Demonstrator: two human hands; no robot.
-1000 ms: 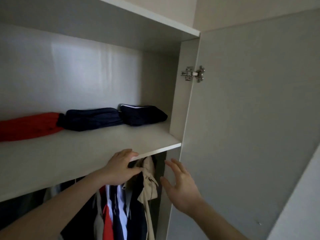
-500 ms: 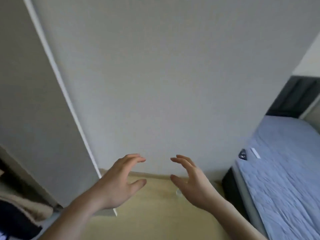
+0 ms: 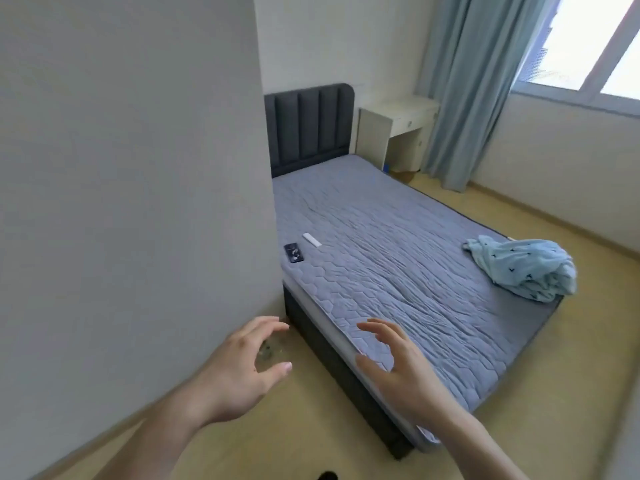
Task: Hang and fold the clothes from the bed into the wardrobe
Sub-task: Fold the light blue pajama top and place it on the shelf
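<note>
A crumpled light-blue garment (image 3: 523,268) with small dark prints lies on the far right corner of the bed (image 3: 398,271), which has a grey-blue quilted cover. My left hand (image 3: 239,372) hangs over the floor beside the bed's near corner, fingers loosely spread and holding nothing. My right hand (image 3: 398,365) hovers above the bed's near edge, fingers relaxed and empty. Both hands are far from the garment. The wardrobe's inside is out of view.
A large white panel (image 3: 131,202) fills the left side. A dark phone (image 3: 293,252) and a white remote (image 3: 311,240) lie on the bed near the panel. Beyond the dark headboard (image 3: 308,129) stand a white bedside desk (image 3: 394,129), blue curtains (image 3: 464,91) and a window.
The view has swung from the wardrobe shelf and hanging clothes, past the white door, to the bed. Both hands have left the shelf edge and stayed empty.
</note>
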